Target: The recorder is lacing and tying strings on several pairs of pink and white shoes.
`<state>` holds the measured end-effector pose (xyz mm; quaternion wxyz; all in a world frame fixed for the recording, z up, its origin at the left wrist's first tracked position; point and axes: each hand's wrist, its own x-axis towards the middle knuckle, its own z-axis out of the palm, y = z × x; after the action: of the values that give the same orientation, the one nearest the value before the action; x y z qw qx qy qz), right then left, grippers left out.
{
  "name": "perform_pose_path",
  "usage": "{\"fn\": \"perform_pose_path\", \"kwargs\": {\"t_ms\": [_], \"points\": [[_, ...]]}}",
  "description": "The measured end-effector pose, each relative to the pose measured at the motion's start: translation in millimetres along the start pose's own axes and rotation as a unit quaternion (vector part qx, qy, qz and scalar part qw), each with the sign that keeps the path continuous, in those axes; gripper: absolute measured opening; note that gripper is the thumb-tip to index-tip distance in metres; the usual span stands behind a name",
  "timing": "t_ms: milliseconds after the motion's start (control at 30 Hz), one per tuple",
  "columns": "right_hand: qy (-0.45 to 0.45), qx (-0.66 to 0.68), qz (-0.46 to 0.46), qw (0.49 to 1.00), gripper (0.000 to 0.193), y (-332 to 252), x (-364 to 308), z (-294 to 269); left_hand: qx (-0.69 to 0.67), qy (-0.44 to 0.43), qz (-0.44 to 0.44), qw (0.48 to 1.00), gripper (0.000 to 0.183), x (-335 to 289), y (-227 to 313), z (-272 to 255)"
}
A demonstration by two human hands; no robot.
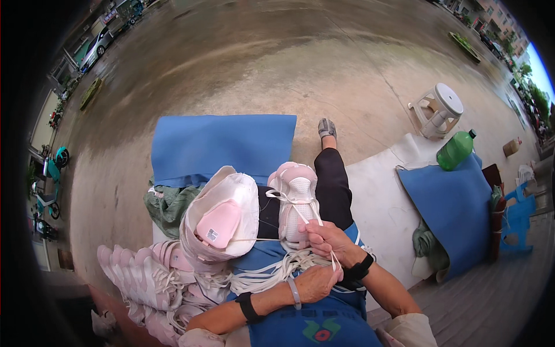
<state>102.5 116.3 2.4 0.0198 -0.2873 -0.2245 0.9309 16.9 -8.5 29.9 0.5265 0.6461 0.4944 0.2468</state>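
A pink and white mesh shoe upper (297, 199) lies across my lap, toe pointing away from me. White shoelace (305, 216) is threaded across it. My right hand (330, 240) is closed at the near end of the upper, pinching a strand of the lace. Just below and nearer to me, my left hand (318, 283) is closed on lace too, its fingertips together. A loose bundle of white laces (263, 281) rests on the blue apron (289, 324) under my hands. To the left stands a white and pink shoe upper (243, 202) with a pink tongue-shaped piece.
Several more pink and white uppers (144, 274) are piled at the lower left. Blue sheets (225, 144) lie ahead and to the right. A green bottle (457, 150), a white stool (440, 110) and a blue plastic chair (518, 217) stand on the right.
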Motion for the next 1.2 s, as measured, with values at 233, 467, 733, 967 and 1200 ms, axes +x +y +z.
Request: {"fn": "perform_pose_path", "kwargs": {"t_ms": [233, 467, 733, 967, 1200], "points": [[-0.130, -0.390, 0.070, 0.909, 0.029, -39.5, -104.3, 7.0, -0.494, 0.008, -0.201, 0.846, 0.048, -19.4, -53.0, -21.5], [-0.212, -0.693, -0.177, 0.666, 0.025, 31.6, -40.0, 32.3, -0.739, 0.192, -0.119, 0.635, 0.040, 32.7, -79.9, -49.0], [-0.374, -0.441, 0.043, 0.815, 0.034, -26.2, -90.3, 27.8, -0.588, 0.152, -0.192, 0.771, 0.035, 32.5, -25.8, -30.6], [-0.317, -0.594, -0.160, 0.722, 0.029, 18.3, -68.4, 30.9, -0.756, 0.190, -0.125, 0.614, 0.025, 17.1, -65.7, -57.7], [-0.090, -0.735, 0.000, 0.672, 0.026, -9.8, -53.0, -4.5, -0.522, 0.253, -0.259, 0.772, 0.021, -4.1, -52.3, -63.7]]}}
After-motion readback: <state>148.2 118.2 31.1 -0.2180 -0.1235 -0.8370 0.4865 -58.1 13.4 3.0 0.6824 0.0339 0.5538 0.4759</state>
